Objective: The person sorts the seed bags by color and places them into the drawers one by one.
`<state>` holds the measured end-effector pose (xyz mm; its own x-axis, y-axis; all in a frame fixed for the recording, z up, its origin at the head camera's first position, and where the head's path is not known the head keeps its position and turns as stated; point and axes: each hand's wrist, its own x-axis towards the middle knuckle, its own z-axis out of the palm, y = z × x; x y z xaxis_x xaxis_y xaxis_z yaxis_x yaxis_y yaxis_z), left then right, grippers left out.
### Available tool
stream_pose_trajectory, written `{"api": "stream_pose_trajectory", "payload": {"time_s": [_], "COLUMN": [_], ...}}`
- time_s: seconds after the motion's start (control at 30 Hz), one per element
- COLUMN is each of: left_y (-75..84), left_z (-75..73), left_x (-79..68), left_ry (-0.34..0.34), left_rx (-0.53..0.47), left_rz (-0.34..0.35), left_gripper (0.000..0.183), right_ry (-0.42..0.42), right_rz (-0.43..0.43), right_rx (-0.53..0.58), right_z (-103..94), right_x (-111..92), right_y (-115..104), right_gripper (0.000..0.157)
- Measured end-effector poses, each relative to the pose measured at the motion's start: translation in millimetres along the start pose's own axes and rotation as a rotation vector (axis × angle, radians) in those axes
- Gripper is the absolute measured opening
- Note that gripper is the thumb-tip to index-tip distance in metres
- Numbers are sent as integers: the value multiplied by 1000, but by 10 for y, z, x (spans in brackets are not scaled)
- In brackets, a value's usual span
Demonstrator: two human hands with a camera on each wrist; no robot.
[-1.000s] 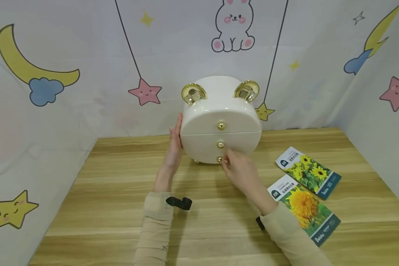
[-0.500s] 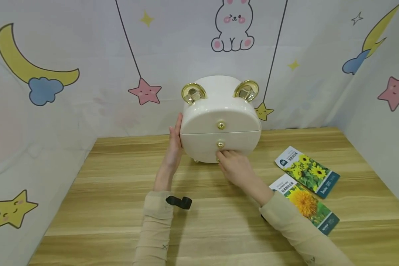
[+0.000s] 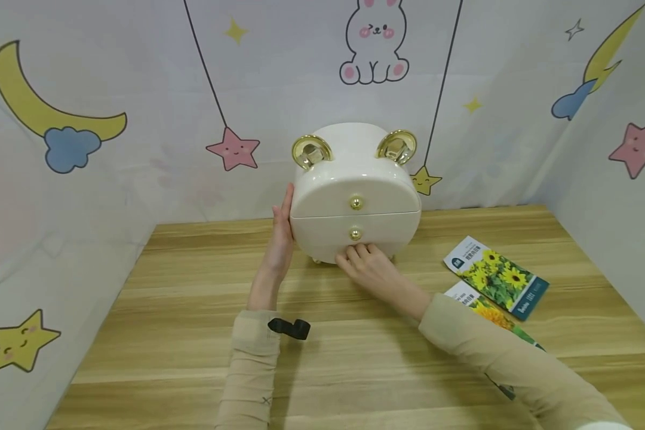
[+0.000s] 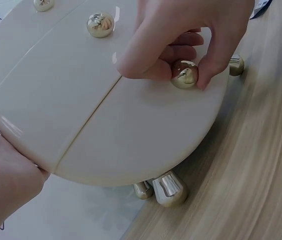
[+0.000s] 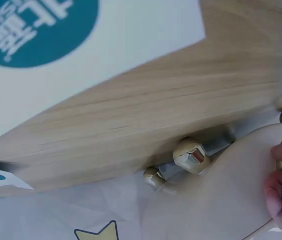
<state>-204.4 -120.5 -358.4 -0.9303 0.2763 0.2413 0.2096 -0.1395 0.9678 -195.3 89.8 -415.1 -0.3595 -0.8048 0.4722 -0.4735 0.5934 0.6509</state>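
Note:
A round white drawer box (image 3: 322, 239) with gold ears (image 3: 312, 152) stands on small gold feet (image 4: 169, 189). Two gold knobs (image 3: 356, 233) show on its front in the head view. My left hand (image 3: 281, 236) lies against the box's left side, fingers straight and pointing up. Low on the front, my right hand (image 3: 373, 272) pinches the lowest gold knob (image 4: 184, 75) between thumb and fingers, as the left wrist view shows. From the head view that knob is hidden behind the hand. The drawer fronts look flush with the box.
On the wooden table (image 3: 193, 298), right of the box, lies a seed packet with yellow flowers (image 3: 497, 278). A second packet (image 3: 464, 292) is partly covered by my right sleeve (image 3: 494, 346). Behind the box hangs a white cloth (image 3: 290, 71) printed with stars and a rabbit.
My right hand has shifted slightly left across the lowest knob and now covers it, its forearm swinging further over the nearer packet. The left hand and the box have stayed in place.

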Motion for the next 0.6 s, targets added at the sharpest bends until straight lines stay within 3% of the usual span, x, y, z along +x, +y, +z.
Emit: {"api": "stream_pose_trajectory", "payload": {"time_s": [0.6], "left_y": [15], "left_z": [6], "left_x": [-14], "left_ry": [1], "left_rx": [4], "left_rz": [-3], "left_gripper": [52], "right_ry": [-5], "right_rz": [1], "right_rx": [66], "right_z": [-11], "right_x": [13], "right_y": [1], "right_gripper": [20]}}
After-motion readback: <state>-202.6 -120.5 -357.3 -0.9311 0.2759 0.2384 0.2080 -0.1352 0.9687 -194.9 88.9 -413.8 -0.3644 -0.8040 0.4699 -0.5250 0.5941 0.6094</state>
